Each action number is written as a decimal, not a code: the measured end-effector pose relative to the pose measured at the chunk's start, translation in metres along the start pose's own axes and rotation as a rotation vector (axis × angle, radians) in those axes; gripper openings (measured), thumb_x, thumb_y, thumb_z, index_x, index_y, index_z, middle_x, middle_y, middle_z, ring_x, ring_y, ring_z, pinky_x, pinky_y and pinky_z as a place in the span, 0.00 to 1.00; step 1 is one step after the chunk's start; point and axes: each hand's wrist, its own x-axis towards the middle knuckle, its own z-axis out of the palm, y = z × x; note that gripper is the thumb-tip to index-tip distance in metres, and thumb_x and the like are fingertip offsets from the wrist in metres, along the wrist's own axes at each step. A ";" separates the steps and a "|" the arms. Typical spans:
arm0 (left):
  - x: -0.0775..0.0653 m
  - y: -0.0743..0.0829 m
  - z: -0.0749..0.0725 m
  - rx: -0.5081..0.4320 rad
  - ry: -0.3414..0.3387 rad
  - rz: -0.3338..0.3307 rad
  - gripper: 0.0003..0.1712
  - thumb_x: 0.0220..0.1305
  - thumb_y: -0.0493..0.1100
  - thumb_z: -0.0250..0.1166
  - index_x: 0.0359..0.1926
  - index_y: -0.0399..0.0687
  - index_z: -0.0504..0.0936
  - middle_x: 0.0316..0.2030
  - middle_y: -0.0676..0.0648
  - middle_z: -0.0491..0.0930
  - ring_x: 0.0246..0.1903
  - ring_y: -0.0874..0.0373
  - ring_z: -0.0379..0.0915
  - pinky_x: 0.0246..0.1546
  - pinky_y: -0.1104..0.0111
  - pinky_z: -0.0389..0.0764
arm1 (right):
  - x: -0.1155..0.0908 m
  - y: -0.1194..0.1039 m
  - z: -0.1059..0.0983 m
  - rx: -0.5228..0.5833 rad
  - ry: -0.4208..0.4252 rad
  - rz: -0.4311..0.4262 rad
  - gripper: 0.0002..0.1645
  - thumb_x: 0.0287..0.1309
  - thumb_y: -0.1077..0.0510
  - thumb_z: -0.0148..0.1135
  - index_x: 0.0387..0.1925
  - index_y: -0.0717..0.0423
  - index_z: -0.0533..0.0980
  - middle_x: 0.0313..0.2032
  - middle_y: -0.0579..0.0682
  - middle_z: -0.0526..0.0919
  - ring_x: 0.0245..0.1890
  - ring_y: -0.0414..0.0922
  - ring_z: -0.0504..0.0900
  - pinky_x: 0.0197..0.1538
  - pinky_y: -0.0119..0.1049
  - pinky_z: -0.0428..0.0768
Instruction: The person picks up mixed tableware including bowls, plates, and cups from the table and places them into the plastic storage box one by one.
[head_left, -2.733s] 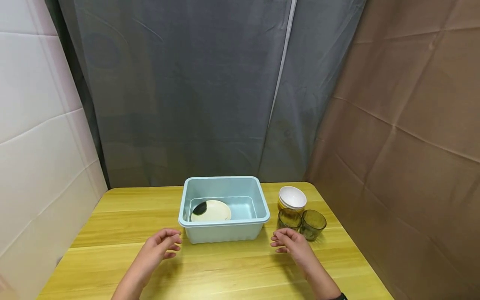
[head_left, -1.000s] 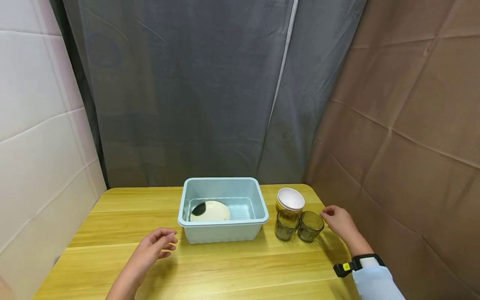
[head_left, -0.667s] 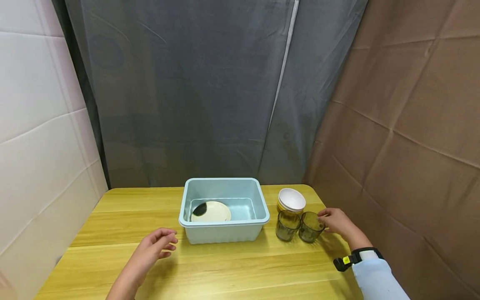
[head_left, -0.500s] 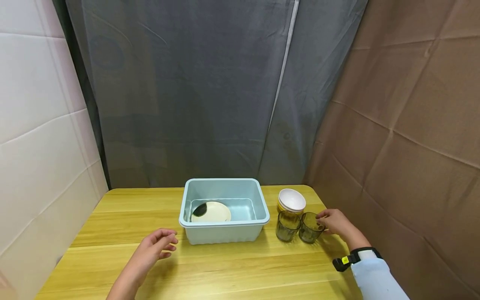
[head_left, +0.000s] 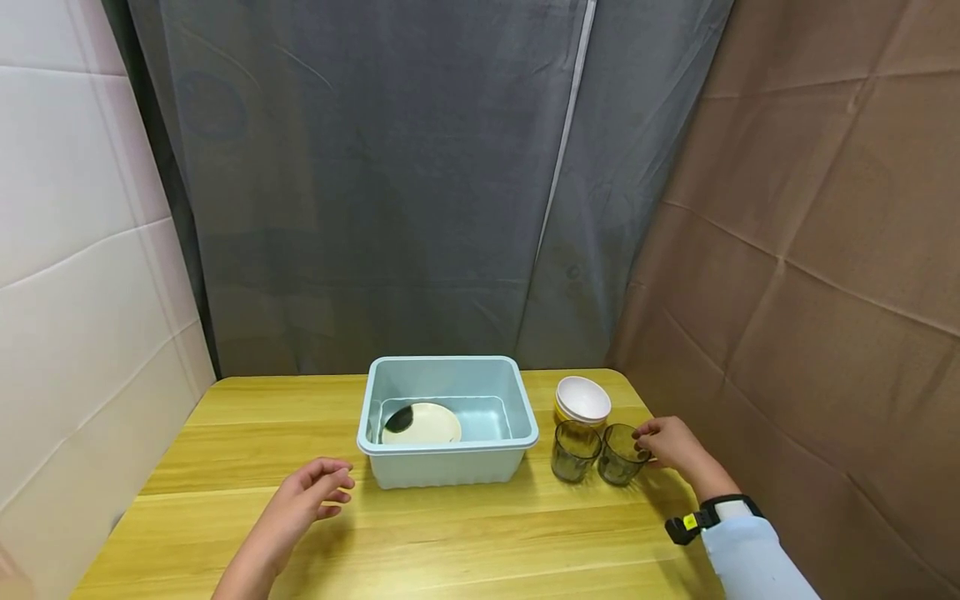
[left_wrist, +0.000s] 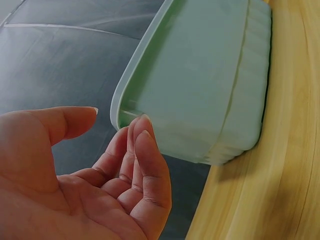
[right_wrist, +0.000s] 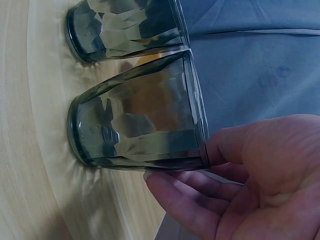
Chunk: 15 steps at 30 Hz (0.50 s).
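Two green-tinted drinking glasses stand upright side by side on the table. My right hand [head_left: 675, 446] pinches the rim of the right-hand glass [head_left: 617, 468], thumb at the rim and fingers along its outer side, as the right wrist view [right_wrist: 135, 115] shows up close. The other glass [head_left: 572, 463] is just left of it. Behind them sits a stack of bowls [head_left: 583, 397], white inside with yellow outside. My left hand [head_left: 307, 493] hovers with relaxed fingers near the front left corner of a pale blue basin [head_left: 450, 468], holding nothing. Inside the basin lies a cream plate [head_left: 431, 422] with a dark patch.
The wooden table [head_left: 420, 542] ends at a grey curtain [head_left: 375, 208] behind. A brown cloth [head_left: 840, 292] rises along its right side and a white cloth [head_left: 82, 292] along the left. A black band [head_left: 712, 512] with a small device sits on the right wrist.
From in front of the glasses, my right hand has moved around to the right, then closed on the right-hand glass's rim. The left hand has barely shifted. The glasses stay in place.
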 end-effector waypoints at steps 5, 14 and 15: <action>-0.001 0.001 -0.001 0.004 0.004 0.001 0.19 0.85 0.44 0.61 0.64 0.34 0.79 0.50 0.42 0.85 0.49 0.46 0.84 0.50 0.58 0.87 | -0.005 -0.002 -0.003 -0.015 0.015 -0.012 0.15 0.75 0.69 0.58 0.53 0.78 0.81 0.46 0.70 0.86 0.45 0.62 0.88 0.46 0.58 0.91; -0.002 0.003 -0.001 0.011 0.010 -0.005 0.19 0.85 0.44 0.61 0.65 0.35 0.79 0.50 0.42 0.85 0.49 0.47 0.84 0.51 0.59 0.86 | -0.027 -0.012 -0.012 -0.059 0.016 -0.037 0.15 0.76 0.69 0.57 0.54 0.78 0.80 0.45 0.67 0.86 0.44 0.61 0.88 0.44 0.56 0.92; -0.002 0.003 -0.001 0.012 0.011 -0.005 0.19 0.85 0.44 0.61 0.64 0.35 0.79 0.50 0.42 0.85 0.49 0.47 0.84 0.51 0.59 0.86 | -0.029 -0.012 -0.013 -0.064 0.013 -0.041 0.15 0.76 0.69 0.57 0.54 0.79 0.80 0.46 0.67 0.86 0.44 0.61 0.88 0.44 0.56 0.92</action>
